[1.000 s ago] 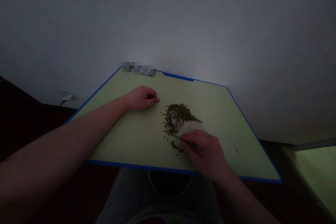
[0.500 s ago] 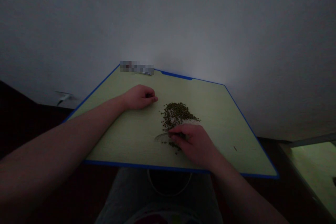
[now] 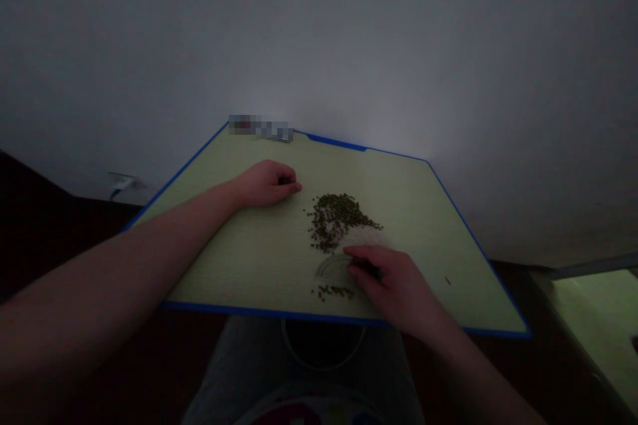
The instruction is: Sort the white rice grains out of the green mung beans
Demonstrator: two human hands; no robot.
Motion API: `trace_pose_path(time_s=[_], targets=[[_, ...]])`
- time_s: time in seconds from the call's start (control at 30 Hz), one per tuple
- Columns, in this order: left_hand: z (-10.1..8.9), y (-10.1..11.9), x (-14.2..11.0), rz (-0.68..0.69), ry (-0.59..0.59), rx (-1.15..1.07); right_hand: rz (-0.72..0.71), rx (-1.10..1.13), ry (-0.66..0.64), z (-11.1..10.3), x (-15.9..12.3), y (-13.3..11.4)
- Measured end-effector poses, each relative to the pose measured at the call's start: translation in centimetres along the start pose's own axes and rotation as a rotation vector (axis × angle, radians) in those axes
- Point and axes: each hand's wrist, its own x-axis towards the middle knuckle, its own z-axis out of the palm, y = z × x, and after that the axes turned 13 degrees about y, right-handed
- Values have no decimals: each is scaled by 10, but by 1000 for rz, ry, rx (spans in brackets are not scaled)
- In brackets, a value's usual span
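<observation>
A pile of small dark green beans (image 3: 339, 218) lies on a pale green tabletop with a blue edge (image 3: 259, 259), with a whitish patch of grains (image 3: 363, 236) at its near right side. A few beans (image 3: 335, 291) sit apart near the front edge. My right hand (image 3: 393, 282) rests just right of them, fingers pinched on a thin blurred tool (image 3: 335, 267) that I cannot name. My left hand (image 3: 266, 184) lies curled in a loose fist on the table, left of the pile.
A white wall stands behind the table. A small flat object (image 3: 279, 136) lies at the table's far edge. A round bowl rim (image 3: 321, 352) shows below the front edge, over my lap. Another green surface (image 3: 598, 319) is at the right.
My right hand swept left through the pile's near edge, then drew back right and toward me, leaving a small group of beans near the front edge. The left hand stayed still.
</observation>
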Motion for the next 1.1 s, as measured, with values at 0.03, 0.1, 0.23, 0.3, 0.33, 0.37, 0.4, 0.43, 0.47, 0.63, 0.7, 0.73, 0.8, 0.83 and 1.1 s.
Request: trace_pose_path(time_s=[0.03,0.1,0.23,0.3,0.33,0.37,0.4,0.43,0.47,0.63,0.7,0.73,0.8,0.83,1.1], targets=[[0,0,0,-6,0,-2,10,-7,23,-3,-3,4],[0,1,0,-9,-4,-9,45,-33,69,-9,-10,14],[-1,2,0,-8,-9,-6,88,-84,103,-17,-19,24],[0,1,0,-6,-5,-8,68,-71,87,-16,-19,24],[0,1,0,-3,-1,-12,54,-55,73,-14,-18,23],[1,0,0,-3,3,-13,40,-38,55,-13,-17,21],[1,0,0,-3,6,-12,28,-24,35,-12,-16,19],[1,-1,0,-4,9,-10,22,-16,15,-11,-15,17],[1,-1,0,-5,9,-8,21,-13,-4,-10,-14,15],[1,-1,0,-8,-3,-6,66,-10,-51,-14,-20,10],[1,0,0,-13,-7,-12,74,0,-57,-15,-25,10],[1,0,0,-15,-7,-16,77,5,-60,-16,-27,10],[1,0,0,-8,-5,-23,87,11,-61,-16,-31,10],[1,0,0,-3,-1,-24,94,13,-58,-16,-32,10],[0,2,0,-20,-5,-2,136,42,-66,-19,-44,11]])
